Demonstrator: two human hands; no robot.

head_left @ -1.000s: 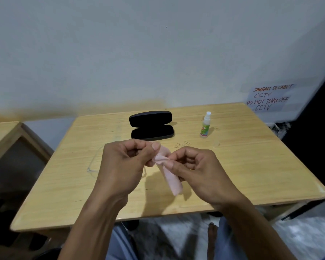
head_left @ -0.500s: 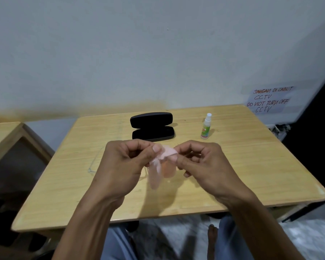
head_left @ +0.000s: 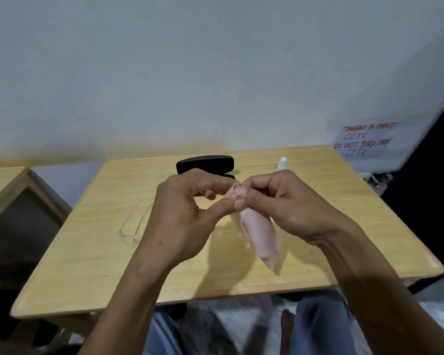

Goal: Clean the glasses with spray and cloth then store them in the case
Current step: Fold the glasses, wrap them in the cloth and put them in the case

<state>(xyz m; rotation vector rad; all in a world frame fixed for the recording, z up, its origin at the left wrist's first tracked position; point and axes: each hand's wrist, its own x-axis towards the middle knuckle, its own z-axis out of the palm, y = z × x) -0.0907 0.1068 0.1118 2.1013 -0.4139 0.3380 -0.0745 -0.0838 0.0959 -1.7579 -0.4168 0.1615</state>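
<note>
In the head view we see both hands raised above the middle of a light wooden table. The right hand pinches the top of a pale pink cleaning cloth between thumb and fingers, and the cloth hangs down from that grip toward the table's near edge. The left hand meets the same top corner of the cloth with its thumb and forefinger tips, the other fingers loosely curled; we read it as gripping the cloth as well.

The clear-framed glasses lie flat on the table toward its left edge, just left of the left hand and partly hidden behind it. The black glasses case sits near the far edge, open, its lower half mostly hidden behind the left hand. The small white-capped spray bottle stands upright toward the far right corner, behind the right hand, only its top showing.
</note>
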